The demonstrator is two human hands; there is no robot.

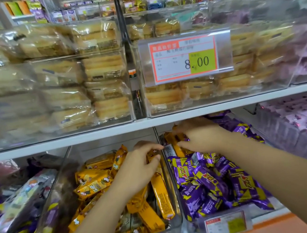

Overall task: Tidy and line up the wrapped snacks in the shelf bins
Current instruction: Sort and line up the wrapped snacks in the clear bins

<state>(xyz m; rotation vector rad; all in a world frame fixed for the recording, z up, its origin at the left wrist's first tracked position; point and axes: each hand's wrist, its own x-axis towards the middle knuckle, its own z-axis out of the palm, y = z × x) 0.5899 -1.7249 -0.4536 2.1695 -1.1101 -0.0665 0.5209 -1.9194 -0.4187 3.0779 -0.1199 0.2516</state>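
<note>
Head view: we see the orange-wrapped snacks (93, 182) heaped crookedly in the middle clear bin (173, 226) on the lower shelf, with a few more lying in the neighbouring bin among the purple-wrapped snacks (213, 182). Our left hand (141, 163) curls around one of them at the dividing wall. Our right hand (199, 136) pinches those among the purple. Above, a white shelf board (205, 108) carries clear bins of cellophane-wrapped cakes (63, 73) and an 8.00 price tag (183, 58).
</note>
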